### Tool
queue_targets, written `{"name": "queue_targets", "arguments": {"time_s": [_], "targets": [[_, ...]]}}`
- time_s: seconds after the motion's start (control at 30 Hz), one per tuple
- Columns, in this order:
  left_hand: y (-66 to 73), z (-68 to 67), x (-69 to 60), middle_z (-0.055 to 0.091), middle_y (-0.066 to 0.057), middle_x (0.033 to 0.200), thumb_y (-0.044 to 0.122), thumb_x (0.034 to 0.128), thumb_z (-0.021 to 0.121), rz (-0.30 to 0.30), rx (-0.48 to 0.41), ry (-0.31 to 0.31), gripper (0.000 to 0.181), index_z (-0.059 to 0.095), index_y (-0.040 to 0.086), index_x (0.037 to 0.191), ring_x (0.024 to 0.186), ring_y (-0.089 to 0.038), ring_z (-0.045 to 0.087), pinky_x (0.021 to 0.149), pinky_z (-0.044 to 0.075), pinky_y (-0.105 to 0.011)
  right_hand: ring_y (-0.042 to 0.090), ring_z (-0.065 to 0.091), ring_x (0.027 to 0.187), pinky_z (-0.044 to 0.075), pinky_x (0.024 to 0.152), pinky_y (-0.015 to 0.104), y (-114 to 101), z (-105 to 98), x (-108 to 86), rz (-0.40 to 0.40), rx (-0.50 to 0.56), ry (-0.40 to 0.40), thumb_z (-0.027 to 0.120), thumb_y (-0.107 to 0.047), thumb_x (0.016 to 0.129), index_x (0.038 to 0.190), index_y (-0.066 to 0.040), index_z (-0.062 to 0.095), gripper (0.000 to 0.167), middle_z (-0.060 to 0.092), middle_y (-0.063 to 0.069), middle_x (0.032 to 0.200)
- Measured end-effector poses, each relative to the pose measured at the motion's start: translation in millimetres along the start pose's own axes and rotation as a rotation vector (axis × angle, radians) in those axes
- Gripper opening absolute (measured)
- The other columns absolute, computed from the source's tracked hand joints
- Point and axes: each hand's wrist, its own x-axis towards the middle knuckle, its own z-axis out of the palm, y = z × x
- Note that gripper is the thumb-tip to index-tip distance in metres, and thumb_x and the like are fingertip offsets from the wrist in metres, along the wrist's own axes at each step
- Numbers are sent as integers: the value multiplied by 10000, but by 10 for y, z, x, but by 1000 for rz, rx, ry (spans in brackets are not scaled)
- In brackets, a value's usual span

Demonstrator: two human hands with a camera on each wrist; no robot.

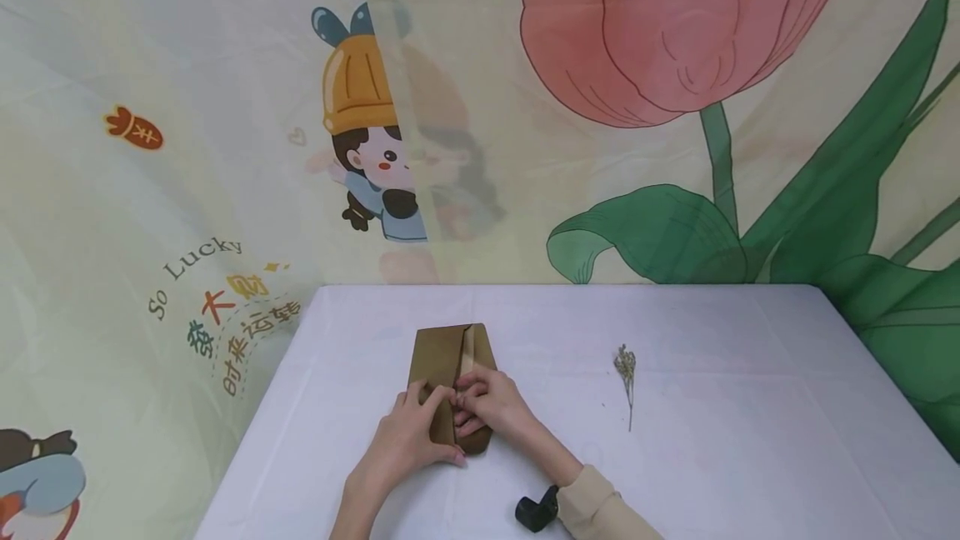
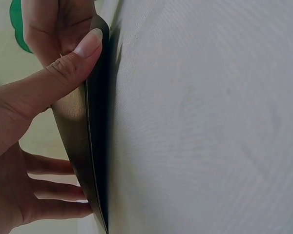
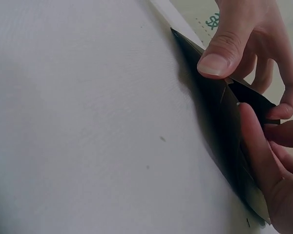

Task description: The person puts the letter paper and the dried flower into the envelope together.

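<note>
Envelope point(image 1: 437, 352), a brown one, sits on the white counter point(image 1: 750, 407) with its long opening gaping a bit, pale strip showing at the far end. Left hand point(image 1: 408, 433) has got hold of it, thumb down by the near edge. Right hand point(image 1: 495, 405) is pinching it at the opening, fingers curled. Dried flower sprig point(image 1: 626, 367) lies off to the right, apart from both hands.

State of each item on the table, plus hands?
Brown envelope: parted along its opening, pale strip showing.
Dried sprig: lying apart from the envelope, not held.
Left hand: holding the envelope, thumb at its near edge.
Right hand: fingers pinching at the envelope's opening.
</note>
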Motion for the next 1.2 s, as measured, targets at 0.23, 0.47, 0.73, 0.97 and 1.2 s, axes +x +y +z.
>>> {"name": "queue_targets", "arguments": {"time_s": [0.23,0.47,0.73,0.97,1.2], "targets": [[-16,17,-5,459,-281,1453,611,583,913,6,0,9,905,560,265,1341,1221,-480,542,760,540,-621,263,726,660,619,612,389,-4,-75,-62,-54,-90,-17,677,-27,941,1124,39,667,195,735,217,833],[-27,34,-12,463,-261,1456,616,578,913,-7,-10,9,855,574,292,1293,1230,-472,540,773,532,-631,201,690,693,613,645,362,-32,-171,-174,-91,-148,-23,644,-34,943,1130,39,691,206,741,208,912],[-30,35,-30,464,-266,1462,620,578,907,-3,-22,12,805,569,318,1242,1232,-483,540,756,534,-627,195,682,679,589,619,329,-44,-263,-276,-111,-211,0,677,-72,942,1085,15,703,170,745,172,874],[-14,17,-29,470,-259,1453,607,583,913,6,-28,14,791,566,317,1233,1226,-490,542,754,532,-623,275,702,694,584,615,348,-47,-368,-352,-159,-239,26,703,-85,932,1098,41,703,208,734,137,871],[-5,26,-16,436,-299,1486,600,591,909,-2,-31,1,804,561,327,1262,1238,-519,528,774,529,-639,233,692,647,560,587,284,-53,-480,-410,-160,-244,102,635,-24,937,1126,52,678,208,739,187,878]]}}
